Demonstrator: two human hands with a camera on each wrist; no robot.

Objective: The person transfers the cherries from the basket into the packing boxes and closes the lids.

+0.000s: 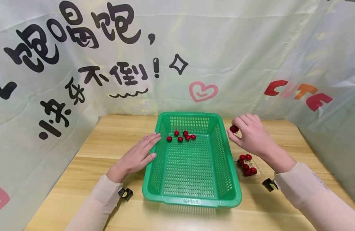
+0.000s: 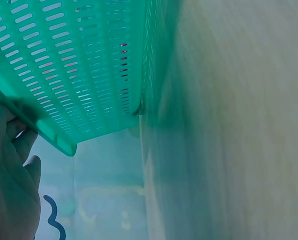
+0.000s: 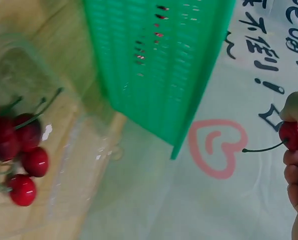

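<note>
A green plastic basket [image 1: 191, 202] with slotted walls stands on the table. Several red cherries [image 1: 180, 139] lie at its far end, toward the left. My left hand [image 1: 138, 154] rests with straight fingers on the basket's left rim; the left wrist view shows those fingers [image 2: 25, 142] at the edge. Beyond the basket's right wall, my right hand [image 1: 253, 136] pinches one dark red cherry [image 1: 234, 129] between thumb and finger. Its green stem sticks out in the right wrist view, where the held cherry [image 3: 290, 135] is partly covered by the hand.
Right of the basket, a clear plastic box [image 1: 259, 173] holds several more cherries [image 1: 246, 166] with stems. A wooden table [image 1: 108, 141] carries everything. Pale printed cloth [image 1: 238, 48] hangs behind and at both sides. Small black cameras [image 1: 126, 193] sit at the wrists.
</note>
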